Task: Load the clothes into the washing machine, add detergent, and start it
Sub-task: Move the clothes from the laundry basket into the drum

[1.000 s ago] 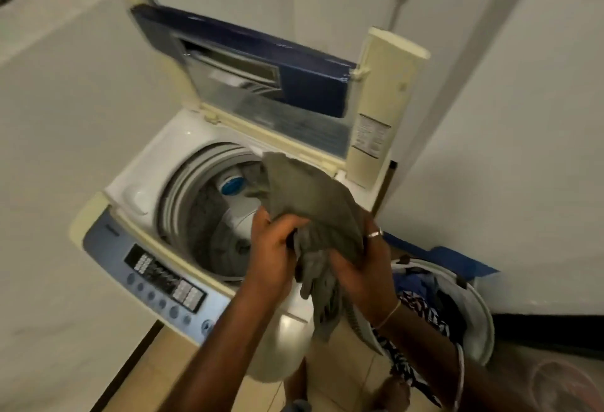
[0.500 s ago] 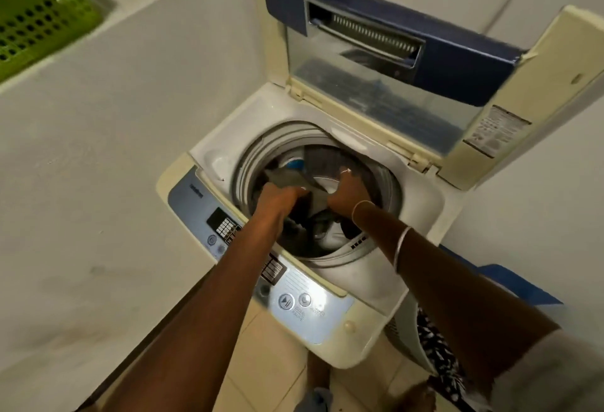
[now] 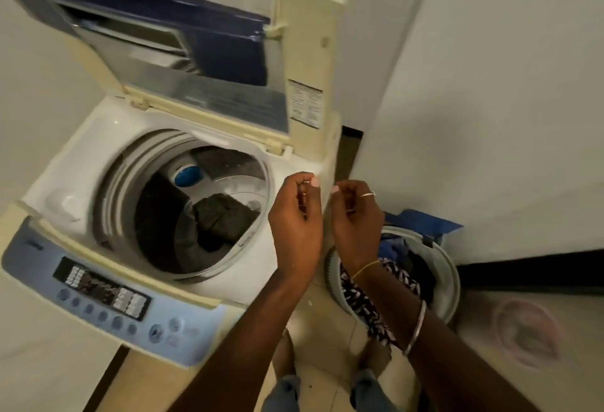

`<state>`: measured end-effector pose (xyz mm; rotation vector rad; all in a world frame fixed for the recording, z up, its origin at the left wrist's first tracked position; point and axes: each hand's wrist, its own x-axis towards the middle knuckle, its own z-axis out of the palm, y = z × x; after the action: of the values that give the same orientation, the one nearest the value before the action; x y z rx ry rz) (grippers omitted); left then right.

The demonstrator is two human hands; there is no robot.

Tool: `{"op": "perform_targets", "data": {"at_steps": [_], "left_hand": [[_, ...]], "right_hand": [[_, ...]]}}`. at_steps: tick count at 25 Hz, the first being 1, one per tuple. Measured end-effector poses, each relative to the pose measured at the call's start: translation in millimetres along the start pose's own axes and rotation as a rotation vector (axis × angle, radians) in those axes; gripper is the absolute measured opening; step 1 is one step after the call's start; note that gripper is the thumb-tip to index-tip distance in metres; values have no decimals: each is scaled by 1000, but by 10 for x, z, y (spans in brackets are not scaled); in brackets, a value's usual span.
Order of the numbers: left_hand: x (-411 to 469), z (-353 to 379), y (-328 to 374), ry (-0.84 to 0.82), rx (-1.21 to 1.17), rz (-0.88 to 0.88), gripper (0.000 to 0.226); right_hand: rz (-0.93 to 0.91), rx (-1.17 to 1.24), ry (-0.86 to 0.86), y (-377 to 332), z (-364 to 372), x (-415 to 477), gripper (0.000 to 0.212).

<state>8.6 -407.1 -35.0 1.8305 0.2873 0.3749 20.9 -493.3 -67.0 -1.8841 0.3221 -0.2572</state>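
The top-loading washing machine (image 3: 98, 150) stands at the left with its lid (image 3: 183, 52) raised. Inside the drum lies a grey-olive garment (image 3: 222, 218) beside a blue cap (image 3: 188, 176). My left hand (image 3: 295, 215) hovers over the machine's right rim, fingers loosely curled, holding nothing. My right hand (image 3: 356, 215) hangs just beside it, above the laundry basket (image 3: 447, 268), also empty. The basket on the floor holds patterned and blue clothes (image 3: 392, 268).
The control panel (image 3: 104, 297) with buttons runs along the machine's front edge. White walls close in at left and right. A pale round basin (image 3: 526, 330) sits on the floor at the right. My feet stand on beige tiles below.
The garment that both hands carried into the drum now lies there, let go. Both hands have come out and moved right, toward the basket.
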Motion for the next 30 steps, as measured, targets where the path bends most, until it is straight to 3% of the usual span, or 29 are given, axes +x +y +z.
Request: {"op": "perform_targets", "data": {"at_steps": [5,9,11,15,16,18,21,25,30], "left_hand": [[-417,1108,-514,-293,255,-12,19],[-705,1754,-1524,-602,475,-131,23],[-873,1946,-2026,-856,586,-165,41],[-1192,2150,-2992,-1276,963,-108,118],[-1266,2177,-3140,-1329,1086,-86,127],[-1408,2240,-3386,-1337,1224,-53,127],[-1457,2305,-3513,-1212,1198,-74,107],[-1345,2072,-3397,-1000,732,-122,66],[-1161,1594,-2416,-765,444,-190,54]], "right_hand": [[122,-137,46,1171,-856,301,13],[351,-432,-177,2462,-1175,315,12],[416,-561,-360,3089,-1283,240,42],[496,-753,-752,4070,-1284,92,120],[493,-759,-811,4261,-1214,45,134],[512,-780,-856,4531,-1032,-39,145],[572,-816,-744,4645,-828,-88,118],[435,-858,-537,4236,-924,-148,62],[300,-715,-305,3021,-1214,-171,48]]}}
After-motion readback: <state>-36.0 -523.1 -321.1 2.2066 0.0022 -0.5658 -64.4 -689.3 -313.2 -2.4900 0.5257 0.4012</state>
